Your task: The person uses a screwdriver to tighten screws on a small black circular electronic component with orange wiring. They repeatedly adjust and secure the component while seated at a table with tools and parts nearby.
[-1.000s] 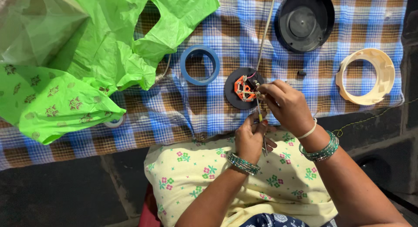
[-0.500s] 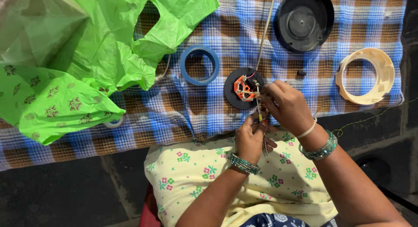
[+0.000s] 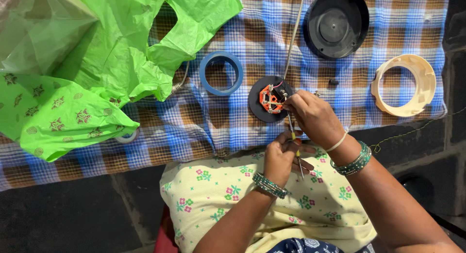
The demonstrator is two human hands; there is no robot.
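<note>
from the head view, the black disc (image 3: 269, 100) with its orange part lies on the checked cloth (image 3: 242, 131), just at the near edge, likely so both hands can reach it from the lap. the right hand (image 3: 315, 118) sits just right of the disc, fingers closed around a thin tool (image 3: 294, 141) whose tip touches the disc's orange part. the left hand (image 3: 281, 158) sits below the disc, apart from it, fingers pinched on the tool's lower shaft, seemingly to steady it. a blue ring (image 3: 221, 73) lies left of the disc, a cream ring (image 3: 404, 85) far right.

Soft even daylight, perhaps slightly blurred
</note>
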